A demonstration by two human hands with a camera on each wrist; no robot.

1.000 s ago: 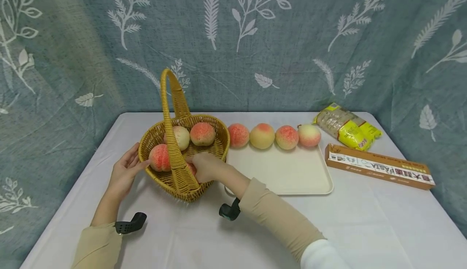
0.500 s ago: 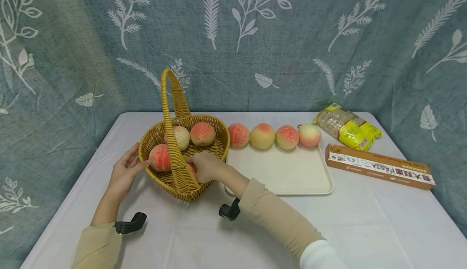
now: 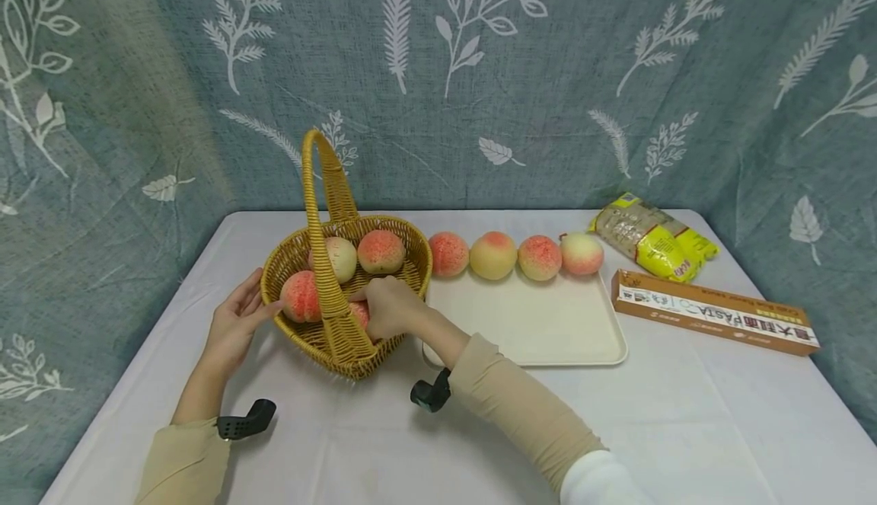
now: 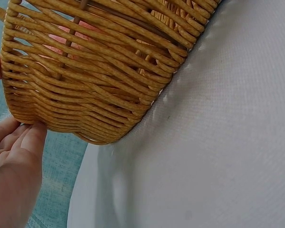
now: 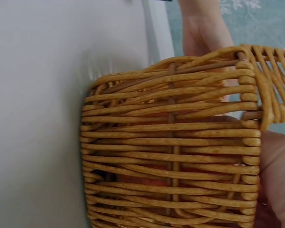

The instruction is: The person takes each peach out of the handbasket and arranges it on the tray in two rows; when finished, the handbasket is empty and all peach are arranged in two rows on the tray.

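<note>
A yellow-brown wicker basket (image 3: 352,366) with a tall arched handle stands at the table's left. My left hand (image 3: 234,327) holds its left end, thumb at the rim and fingertips against the outer weave, as the left wrist view shows at the basket wall (image 4: 94,80). Inside lie a red peach (image 3: 299,297), a pale peach (image 3: 339,259) and a red-topped peach (image 3: 380,251). My right hand (image 3: 393,305) reaches in over the front rim, its bent fingers on another peach (image 3: 360,313), partly hidden by the hand and handle. Through the weave (image 5: 171,142), the right wrist view shows red patches.
To the right lies a cream tray (image 3: 527,330), with a row of several peaches (image 3: 492,255) along its back edge. Farther right are a yellow-and-clear food bag (image 3: 651,238) and a long brown pasta box (image 3: 712,312). A patterned blue-green cloth (image 3: 438,109) hangs behind the table.
My right hand has risen slightly inside the basket, and more of the peach under it shows. My left hand and the basket stay in place.
</note>
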